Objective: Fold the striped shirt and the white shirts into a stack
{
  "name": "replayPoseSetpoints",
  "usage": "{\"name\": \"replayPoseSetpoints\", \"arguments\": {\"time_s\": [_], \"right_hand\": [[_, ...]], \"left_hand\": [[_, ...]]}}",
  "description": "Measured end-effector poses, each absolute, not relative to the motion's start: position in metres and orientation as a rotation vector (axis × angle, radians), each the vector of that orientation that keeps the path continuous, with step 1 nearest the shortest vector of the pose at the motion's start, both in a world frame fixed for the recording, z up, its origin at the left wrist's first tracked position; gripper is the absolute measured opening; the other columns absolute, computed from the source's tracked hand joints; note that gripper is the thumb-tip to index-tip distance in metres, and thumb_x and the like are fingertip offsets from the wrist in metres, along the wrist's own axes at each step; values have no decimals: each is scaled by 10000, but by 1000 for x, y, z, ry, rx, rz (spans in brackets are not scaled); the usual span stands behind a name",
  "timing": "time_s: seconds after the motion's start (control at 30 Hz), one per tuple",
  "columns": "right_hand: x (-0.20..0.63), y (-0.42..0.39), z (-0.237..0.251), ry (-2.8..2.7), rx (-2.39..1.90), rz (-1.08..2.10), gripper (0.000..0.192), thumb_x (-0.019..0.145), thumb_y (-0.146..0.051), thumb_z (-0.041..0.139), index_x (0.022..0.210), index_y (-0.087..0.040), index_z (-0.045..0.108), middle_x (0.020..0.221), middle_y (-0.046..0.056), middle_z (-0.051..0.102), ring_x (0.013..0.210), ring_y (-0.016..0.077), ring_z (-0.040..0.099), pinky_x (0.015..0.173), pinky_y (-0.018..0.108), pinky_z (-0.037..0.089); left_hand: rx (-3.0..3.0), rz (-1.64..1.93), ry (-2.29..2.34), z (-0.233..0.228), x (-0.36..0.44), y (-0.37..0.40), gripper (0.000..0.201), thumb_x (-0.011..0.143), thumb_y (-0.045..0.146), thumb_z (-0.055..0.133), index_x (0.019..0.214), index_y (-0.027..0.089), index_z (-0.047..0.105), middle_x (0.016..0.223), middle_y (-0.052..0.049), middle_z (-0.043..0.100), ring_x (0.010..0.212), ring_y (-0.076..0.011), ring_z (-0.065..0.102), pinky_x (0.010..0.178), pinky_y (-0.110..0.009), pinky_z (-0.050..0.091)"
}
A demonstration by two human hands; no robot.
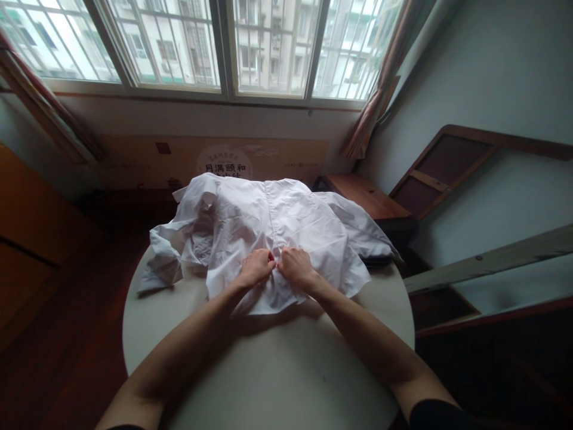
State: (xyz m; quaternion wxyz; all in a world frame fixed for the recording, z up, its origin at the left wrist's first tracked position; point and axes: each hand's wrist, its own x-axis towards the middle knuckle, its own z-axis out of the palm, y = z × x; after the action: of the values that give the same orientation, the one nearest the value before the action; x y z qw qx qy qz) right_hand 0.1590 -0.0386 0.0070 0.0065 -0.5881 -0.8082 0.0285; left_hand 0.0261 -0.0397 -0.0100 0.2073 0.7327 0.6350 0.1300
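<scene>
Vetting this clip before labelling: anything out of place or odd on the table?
On the white shirt, the sleeve at picture left lies bunched, unlike the spread body. A dark object pokes from under the other sleeve, mostly hidden; can't tell what. No spill visible.

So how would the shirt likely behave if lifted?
The shirt is likely floppy: it lies in soft wrinkles, one sleeve crumpled on the table. It's probably light, as the cloth looks thin. Raised only where the left hand and right hand meet, it would likely sag around them.
</scene>
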Motion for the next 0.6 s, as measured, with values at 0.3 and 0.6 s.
{"name": "replayPoseSetpoints", "arguments": {"time_s": [0.3,0.6], "right_hand": [[175,-36,7,-2211,-1777,348,153,785,-213,529,777,-147,667,776,92,703,756,191,648,707,261,439],[184,-31,-18,-1502,-1333,1077,201,733,-312,532,727,-139,636,563,-9,593,492,118,530,490,222,418]], "left_hand": [[2063,420,1824,-13,31,-43,185,812,314,559,890,181,660,940,-71,675,860,-197,620,752,-275,432],[1946,666,1739,-13,30,-39,171,828,303,568,843,164,666,870,-71,684,804,-183,613,734,-278,418]]}}
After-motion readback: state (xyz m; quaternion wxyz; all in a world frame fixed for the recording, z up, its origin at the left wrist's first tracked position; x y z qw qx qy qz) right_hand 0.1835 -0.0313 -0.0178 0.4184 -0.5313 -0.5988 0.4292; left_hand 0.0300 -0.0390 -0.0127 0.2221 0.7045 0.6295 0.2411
